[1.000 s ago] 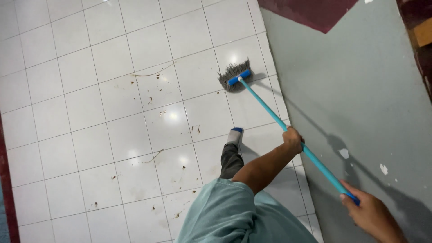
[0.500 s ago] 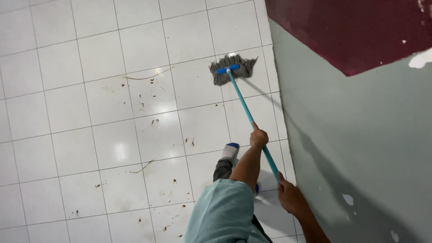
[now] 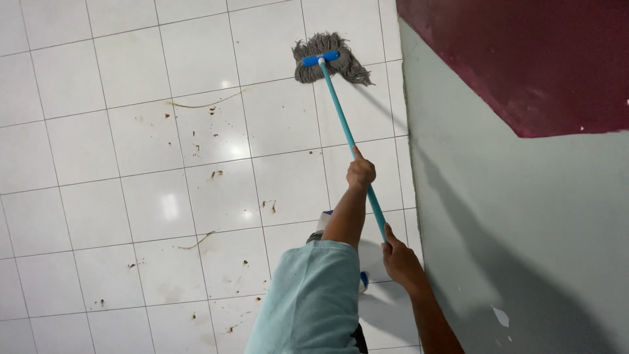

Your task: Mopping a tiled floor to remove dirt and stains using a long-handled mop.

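Note:
I hold a mop with a teal handle (image 3: 337, 108) in both hands. My left hand (image 3: 360, 173) grips the handle about halfway down, the arm stretched forward. My right hand (image 3: 398, 259) grips the handle's near end, close to the wall. The grey string mop head (image 3: 327, 60) with its blue clamp lies on the white tiled floor (image 3: 98, 164) far ahead, near the wall's foot. Brown dirt specks and thin twigs (image 3: 203, 103) are scattered over the tiles left of the mop. My light teal sleeve (image 3: 311, 295) fills the lower middle.
A wall (image 3: 524, 216) painted pale grey-green below and dark red above runs along the right, with chipped paint spots low down. My foot (image 3: 325, 219) in a grey and blue shoe stands on the tiles beneath my left arm.
The mop head has been pushed forward, away from me, along the wall. My right hand has come in from the far right to just behind my left. The view has tilted upward.

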